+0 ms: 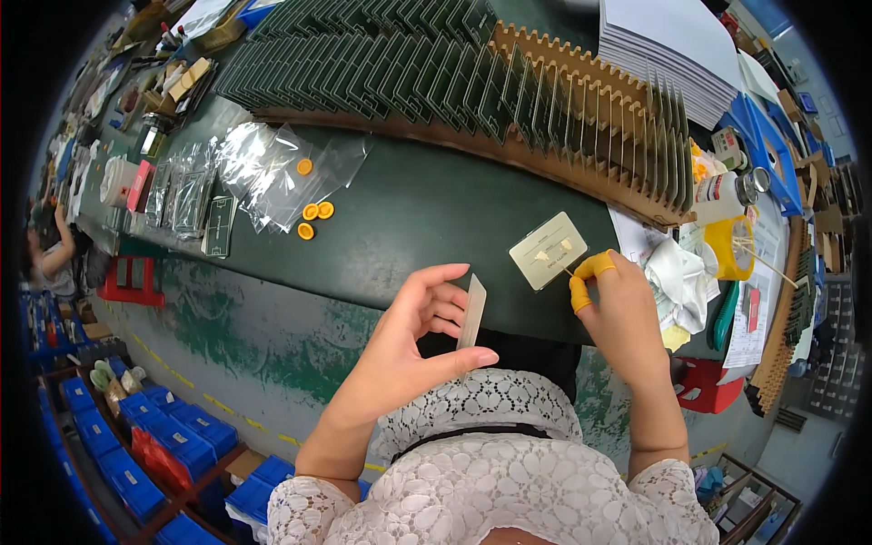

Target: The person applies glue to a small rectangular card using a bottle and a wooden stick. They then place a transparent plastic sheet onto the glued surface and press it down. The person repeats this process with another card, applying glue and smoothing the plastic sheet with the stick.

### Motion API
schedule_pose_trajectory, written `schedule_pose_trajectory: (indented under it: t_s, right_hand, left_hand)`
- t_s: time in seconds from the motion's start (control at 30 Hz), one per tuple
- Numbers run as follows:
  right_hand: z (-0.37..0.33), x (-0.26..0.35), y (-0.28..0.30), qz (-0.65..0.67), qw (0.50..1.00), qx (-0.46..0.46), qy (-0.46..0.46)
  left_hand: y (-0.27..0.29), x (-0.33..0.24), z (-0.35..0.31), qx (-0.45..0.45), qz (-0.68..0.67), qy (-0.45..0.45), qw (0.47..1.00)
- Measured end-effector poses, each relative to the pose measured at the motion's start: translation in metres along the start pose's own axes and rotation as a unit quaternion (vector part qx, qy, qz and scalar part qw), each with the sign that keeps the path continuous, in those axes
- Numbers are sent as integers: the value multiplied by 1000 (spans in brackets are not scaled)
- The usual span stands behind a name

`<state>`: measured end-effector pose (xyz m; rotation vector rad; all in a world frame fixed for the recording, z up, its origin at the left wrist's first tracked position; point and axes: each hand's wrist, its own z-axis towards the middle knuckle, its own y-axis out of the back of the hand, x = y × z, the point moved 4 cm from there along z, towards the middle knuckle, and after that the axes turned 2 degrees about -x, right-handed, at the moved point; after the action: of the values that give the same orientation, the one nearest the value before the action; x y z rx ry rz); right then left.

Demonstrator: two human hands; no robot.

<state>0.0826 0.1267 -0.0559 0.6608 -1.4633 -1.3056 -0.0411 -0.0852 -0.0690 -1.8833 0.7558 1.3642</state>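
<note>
My left hand [404,336] holds a thin pale card [471,313] nearly edge-on, its edges between the thumb and the fingers. Yellow finger cots cover the thumb and forefinger of my right hand [622,313], which are pinched on a thin stick [569,272]. The stick's tip is at a pale rounded card [536,259] lying flat near the table's front edge. Small light marks show on that card; its print is too small to make out.
Dark green cards stand upright in rows in a notched cardboard rack [545,150] across the back. Left lie clear plastic bags [272,173] and several orange finger cots [312,212]. At right are a white cloth [677,282], a yellow cup [727,245] with sticks and a bottle [718,195].
</note>
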Motion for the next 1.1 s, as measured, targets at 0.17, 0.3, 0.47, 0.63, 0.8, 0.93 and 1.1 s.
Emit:
schedule_pose_trajectory:
  t_s: [0.17,0.3,0.47,0.63,0.8,0.93,1.1]
  right_hand:
    - [-4,-8,7,130,991,-1,-39]
    - [-5,-7,14,201,978,-22,-54]
    - [-7,-2,22,227,973,-49,-14]
    - [-8,2,26,251,964,-82,5]
    - [-8,3,30,248,963,-102,32]
    - [-8,2,27,238,963,-116,45]
    - [-9,2,25,228,965,-117,50]
  left_hand:
    - [-7,-5,1,-50,136,-56,988]
    - [-13,-15,0,-113,307,-121,937]
    - [-16,-16,1,-98,246,-98,959]
    - [-19,-10,6,17,-116,80,990]
    - [-18,-11,6,44,-156,94,982]
    - [-19,-13,6,33,-146,82,985]
    - [-19,-12,5,31,-141,76,987]
